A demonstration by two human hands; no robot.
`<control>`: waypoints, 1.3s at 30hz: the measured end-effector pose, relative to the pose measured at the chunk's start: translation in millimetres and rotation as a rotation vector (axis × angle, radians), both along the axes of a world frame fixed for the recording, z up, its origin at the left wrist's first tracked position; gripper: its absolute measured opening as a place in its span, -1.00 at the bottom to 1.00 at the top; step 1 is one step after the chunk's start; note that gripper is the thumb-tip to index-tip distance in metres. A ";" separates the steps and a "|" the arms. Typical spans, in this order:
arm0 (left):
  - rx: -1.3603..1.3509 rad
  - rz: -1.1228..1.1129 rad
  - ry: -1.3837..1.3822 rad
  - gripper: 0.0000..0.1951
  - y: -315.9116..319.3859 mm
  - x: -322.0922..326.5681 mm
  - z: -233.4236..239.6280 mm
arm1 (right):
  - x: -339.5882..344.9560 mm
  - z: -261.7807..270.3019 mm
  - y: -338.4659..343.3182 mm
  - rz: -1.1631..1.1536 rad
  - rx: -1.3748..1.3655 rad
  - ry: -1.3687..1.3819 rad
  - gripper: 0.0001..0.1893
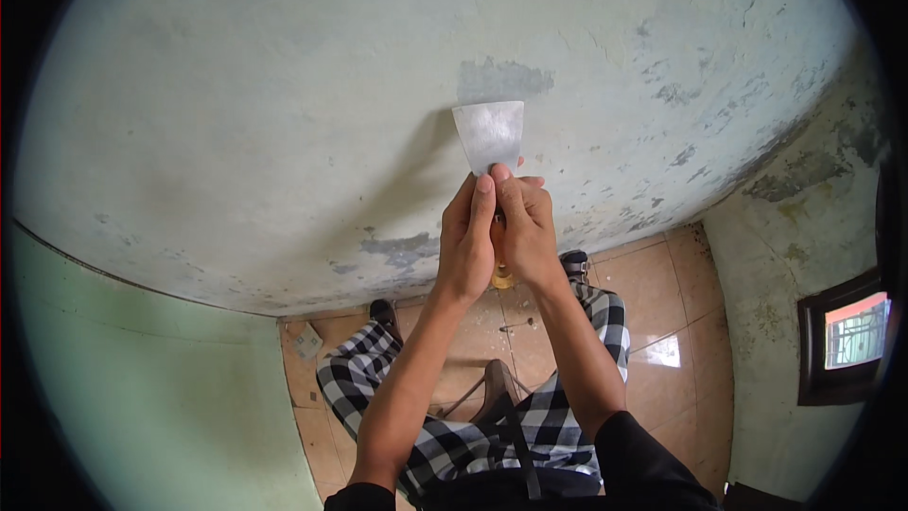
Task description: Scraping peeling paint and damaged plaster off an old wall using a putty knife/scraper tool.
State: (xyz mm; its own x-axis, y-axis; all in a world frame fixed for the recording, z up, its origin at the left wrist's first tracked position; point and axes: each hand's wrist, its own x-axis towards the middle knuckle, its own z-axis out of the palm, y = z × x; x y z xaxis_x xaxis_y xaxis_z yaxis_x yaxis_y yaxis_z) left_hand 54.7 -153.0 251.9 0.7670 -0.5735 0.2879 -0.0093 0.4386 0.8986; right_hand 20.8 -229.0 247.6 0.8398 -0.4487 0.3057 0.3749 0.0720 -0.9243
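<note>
Both my hands grip one scraper (491, 131) with a wide metal blade and a translucent amber handle. My left hand (466, 241) closes round it from the left, and my right hand (523, 227) from the right, both thumbs pointing up at the base of the blade. The blade's edge lies at or close to the pale green painted wall (319, 121), just below a grey bare patch (504, 79) where paint is gone. Whether the edge touches the wall cannot be told. The handle is partly hidden between my palms.
Orange-brown floor tiles (638, 277) with scattered flakes lie below. A dark seat (496, 397) is between my legs. A green wall (156, 369) stands at left; at right, another peeling wall (766, 284) holds a small dark-framed window (805, 355).
</note>
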 end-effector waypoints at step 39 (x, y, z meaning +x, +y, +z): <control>0.058 0.205 -0.035 -0.52 -9.1 13.3 -3.1 | 12.1 3.2 -1.9 -0.092 -0.056 0.070 -0.50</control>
State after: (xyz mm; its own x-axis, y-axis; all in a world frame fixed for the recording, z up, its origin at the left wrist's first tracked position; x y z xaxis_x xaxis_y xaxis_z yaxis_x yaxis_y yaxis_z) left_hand 68.0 -162.1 248.8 0.8596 -0.4225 0.2874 -0.1247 0.3720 0.9198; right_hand 32.9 -230.9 250.7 0.8159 -0.5088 0.2747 0.3123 -0.0120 -0.9499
